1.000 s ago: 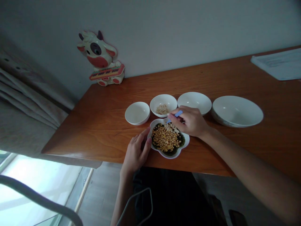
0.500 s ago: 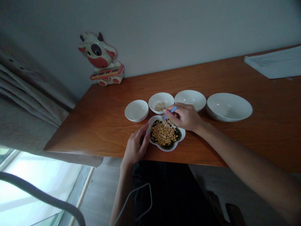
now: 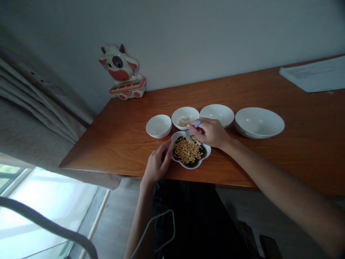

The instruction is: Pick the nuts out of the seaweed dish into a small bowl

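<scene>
A white flower-shaped bowl (image 3: 191,166) sits near the table's front edge. Yellow beans (image 3: 188,150) lie in it over dark green grains, with pale flat seeds (image 3: 194,139) at its back side. My left hand (image 3: 159,160) grips the left rim, thumb and fingers against the side. Over the back rim, my right hand (image 3: 210,132) pinches a slim blue utensil (image 3: 197,124); its working end is too small and partly hidden to name. Just behind stands a small white bowl (image 3: 185,110) holding more pale seeds (image 3: 184,122).
To the left is another white bowl (image 3: 159,126); two larger white bowls (image 3: 217,112) (image 3: 259,122) stand to the right. A toy cow with a keyboard (image 3: 125,73) stands at the back left. A white sheet (image 3: 315,75) lies at the far right of the wooden table (image 3: 113,144).
The view has shifted slightly. My right hand stays over the back rim of the flower-shaped bowl with the blue utensil, and my left hand keeps its grip on the rim.
</scene>
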The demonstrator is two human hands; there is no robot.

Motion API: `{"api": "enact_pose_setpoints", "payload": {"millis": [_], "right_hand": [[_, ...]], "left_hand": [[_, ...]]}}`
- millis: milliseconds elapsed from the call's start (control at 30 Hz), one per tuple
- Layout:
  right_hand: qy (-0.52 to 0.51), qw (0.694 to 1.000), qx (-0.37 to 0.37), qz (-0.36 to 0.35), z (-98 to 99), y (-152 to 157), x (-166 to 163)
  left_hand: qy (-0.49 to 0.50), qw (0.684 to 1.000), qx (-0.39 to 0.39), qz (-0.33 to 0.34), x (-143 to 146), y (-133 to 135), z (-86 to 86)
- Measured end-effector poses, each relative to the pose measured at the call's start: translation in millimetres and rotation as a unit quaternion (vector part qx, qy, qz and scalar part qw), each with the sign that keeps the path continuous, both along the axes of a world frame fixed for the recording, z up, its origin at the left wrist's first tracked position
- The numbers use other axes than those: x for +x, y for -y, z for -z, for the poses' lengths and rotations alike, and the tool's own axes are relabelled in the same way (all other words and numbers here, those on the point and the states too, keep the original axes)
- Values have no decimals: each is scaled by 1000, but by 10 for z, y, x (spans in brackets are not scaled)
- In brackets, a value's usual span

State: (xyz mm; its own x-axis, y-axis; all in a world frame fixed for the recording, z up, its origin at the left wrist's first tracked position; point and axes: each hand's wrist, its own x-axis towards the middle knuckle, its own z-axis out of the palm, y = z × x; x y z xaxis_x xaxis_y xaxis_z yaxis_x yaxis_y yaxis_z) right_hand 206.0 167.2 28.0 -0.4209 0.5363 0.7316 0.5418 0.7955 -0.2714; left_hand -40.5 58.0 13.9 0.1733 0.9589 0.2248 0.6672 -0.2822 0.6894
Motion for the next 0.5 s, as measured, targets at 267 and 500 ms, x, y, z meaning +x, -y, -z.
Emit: {"api": "enact_pose_setpoints", "payload": {"millis": [267, 500], "right_hand": [[15, 1000, 2, -4, 35, -10, 8], [25, 1000, -5, -1, -17, 15, 9]], "left_hand": [[-5, 1000, -6, -7, 11, 0, -9], [-1, 1000, -13, -7, 15, 1, -20]]}}
